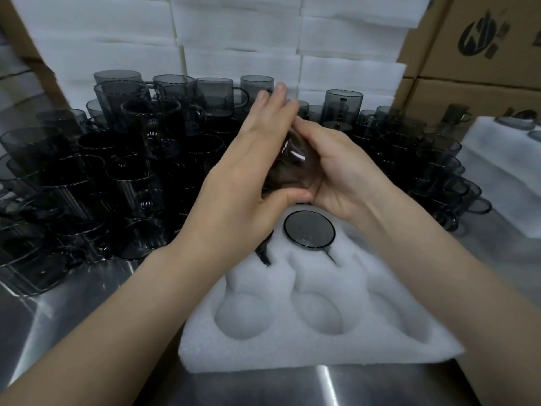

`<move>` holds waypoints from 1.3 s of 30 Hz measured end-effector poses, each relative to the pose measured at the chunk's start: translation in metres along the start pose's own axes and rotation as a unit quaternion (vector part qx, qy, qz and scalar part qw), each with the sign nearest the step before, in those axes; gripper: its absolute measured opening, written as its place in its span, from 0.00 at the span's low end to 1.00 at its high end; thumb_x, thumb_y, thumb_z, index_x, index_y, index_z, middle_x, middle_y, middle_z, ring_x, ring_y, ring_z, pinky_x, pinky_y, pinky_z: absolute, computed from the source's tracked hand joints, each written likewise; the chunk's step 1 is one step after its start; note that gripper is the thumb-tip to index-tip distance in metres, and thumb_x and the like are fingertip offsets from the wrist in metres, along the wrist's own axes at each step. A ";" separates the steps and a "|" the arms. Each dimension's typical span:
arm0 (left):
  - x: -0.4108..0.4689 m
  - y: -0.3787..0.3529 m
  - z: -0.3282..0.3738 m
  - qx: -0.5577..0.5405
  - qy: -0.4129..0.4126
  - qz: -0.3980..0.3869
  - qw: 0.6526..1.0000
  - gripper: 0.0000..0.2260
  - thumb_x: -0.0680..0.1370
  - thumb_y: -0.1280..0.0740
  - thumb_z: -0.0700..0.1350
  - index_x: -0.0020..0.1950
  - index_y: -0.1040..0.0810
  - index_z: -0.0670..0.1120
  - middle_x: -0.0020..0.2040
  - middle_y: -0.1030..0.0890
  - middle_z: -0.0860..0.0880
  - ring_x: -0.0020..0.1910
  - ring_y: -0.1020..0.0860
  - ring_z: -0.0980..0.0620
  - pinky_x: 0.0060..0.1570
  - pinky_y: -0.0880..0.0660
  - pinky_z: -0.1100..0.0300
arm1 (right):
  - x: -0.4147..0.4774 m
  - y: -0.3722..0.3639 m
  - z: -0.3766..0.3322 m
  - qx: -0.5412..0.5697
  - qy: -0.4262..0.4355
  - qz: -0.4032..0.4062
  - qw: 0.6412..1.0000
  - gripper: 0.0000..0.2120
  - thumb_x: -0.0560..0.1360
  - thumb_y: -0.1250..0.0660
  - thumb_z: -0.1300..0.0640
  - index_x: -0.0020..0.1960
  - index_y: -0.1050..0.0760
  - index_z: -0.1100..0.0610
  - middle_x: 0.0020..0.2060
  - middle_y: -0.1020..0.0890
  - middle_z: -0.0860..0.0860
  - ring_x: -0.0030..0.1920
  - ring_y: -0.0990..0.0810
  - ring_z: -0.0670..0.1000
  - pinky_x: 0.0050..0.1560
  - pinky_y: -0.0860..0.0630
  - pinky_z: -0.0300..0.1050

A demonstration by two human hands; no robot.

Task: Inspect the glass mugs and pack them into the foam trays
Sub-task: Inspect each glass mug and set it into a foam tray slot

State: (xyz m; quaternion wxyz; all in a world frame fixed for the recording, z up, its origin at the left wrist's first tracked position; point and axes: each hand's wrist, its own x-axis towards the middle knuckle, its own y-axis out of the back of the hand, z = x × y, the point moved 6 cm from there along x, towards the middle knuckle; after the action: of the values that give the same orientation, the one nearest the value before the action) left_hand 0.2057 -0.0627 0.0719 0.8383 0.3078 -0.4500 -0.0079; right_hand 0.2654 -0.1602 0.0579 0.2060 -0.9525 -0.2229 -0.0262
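At the bottom of the frame, a white foam tray (307, 332) lies on a steel table (73, 312), one smoked-glass mug (309, 230) seated in a far pocket. At centre, the left hand (248, 177) and right hand (336, 174) clasp a held mug (289, 165) between them. Beyond, massed dark mugs (117, 159) crowd the table before stacked foam sheets (234, 33); cardboard boxes (474, 39) fill the upper right.

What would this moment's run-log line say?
stage: inspecting | left hand + right hand: holding smoky glass mug | foam tray: one mug seated
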 end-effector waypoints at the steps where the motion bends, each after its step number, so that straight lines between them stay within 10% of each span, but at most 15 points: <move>1: 0.000 0.000 0.002 -0.001 -0.011 -0.005 1.000 0.36 0.72 0.27 0.40 0.75 0.40 0.39 0.77 0.42 0.45 0.78 0.46 0.46 0.75 0.47 0.61 | 0.000 -0.001 -0.001 0.005 0.001 -0.010 1.000 0.11 0.81 0.40 0.55 0.51 0.20 0.58 0.38 0.16 0.53 0.38 0.16 0.50 0.34 0.20 0.44; 5: 0.001 0.001 0.007 0.002 -0.050 -0.019 0.999 0.34 0.70 0.26 0.36 0.74 0.37 0.40 0.76 0.40 0.45 0.78 0.48 0.43 0.75 0.48 0.61 | 0.000 -0.002 -0.002 0.001 -0.026 -0.050 0.998 0.13 0.77 0.37 0.53 0.60 0.22 0.51 0.45 0.18 0.52 0.42 0.17 0.50 0.38 0.18 0.47; 9: 0.002 -0.006 0.014 0.046 -0.104 -0.056 0.992 0.30 0.70 0.26 0.32 0.71 0.31 0.41 0.75 0.39 0.46 0.76 0.51 0.47 0.75 0.50 0.63 | 0.000 0.002 0.005 0.039 -0.068 -0.040 0.996 0.08 0.70 0.33 0.56 0.47 0.21 0.55 0.35 0.21 0.53 0.33 0.19 0.50 0.29 0.23 0.43; 15: 0.001 -0.010 0.004 0.060 -0.041 -0.081 0.994 0.35 0.74 0.29 0.43 0.77 0.41 0.44 0.80 0.46 0.46 0.79 0.55 0.44 0.76 0.51 0.43 | 0.002 0.009 0.004 -0.009 -0.047 -0.006 0.999 0.07 0.78 0.37 0.57 0.52 0.22 0.58 0.45 0.20 0.58 0.42 0.19 0.54 0.40 0.19 0.48; 22: -0.001 -0.010 -0.009 0.029 0.084 -0.057 0.994 0.43 0.73 0.34 0.58 0.80 0.52 0.44 0.80 0.51 0.46 0.71 0.51 0.69 0.62 0.51 0.84 | 0.001 0.007 -0.006 -0.040 0.045 0.025 0.998 0.09 0.80 0.38 0.61 0.42 0.22 0.58 0.35 0.19 0.52 0.36 0.19 0.49 0.37 0.21 0.43; 31: -0.004 -0.005 -0.009 0.050 0.040 -0.015 0.998 0.40 0.72 0.26 0.43 0.78 0.44 0.40 0.76 0.36 0.45 0.74 0.39 0.53 0.70 0.44 0.73 | -0.002 -0.001 -0.003 -0.105 0.007 0.002 0.994 0.08 0.82 0.40 0.57 0.51 0.24 0.57 0.39 0.19 0.52 0.40 0.18 0.49 0.38 0.22 0.43; 39: -0.004 -0.005 -0.016 -0.018 0.099 -0.029 0.994 0.37 0.75 0.35 0.48 0.79 0.50 0.40 0.80 0.49 0.42 0.76 0.50 0.57 0.67 0.54 0.79 | -0.010 -0.013 -0.008 -0.018 -0.030 -0.134 0.990 0.25 0.76 0.46 0.62 0.72 0.40 0.62 0.55 0.28 0.61 0.55 0.28 0.59 0.61 0.30 0.56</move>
State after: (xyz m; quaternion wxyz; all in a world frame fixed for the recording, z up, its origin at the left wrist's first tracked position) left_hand 0.2162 -0.0578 0.0596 0.8834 0.3053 -0.3553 -0.0098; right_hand 0.2510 -0.1567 0.0690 0.1770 -0.9177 -0.3544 -0.0289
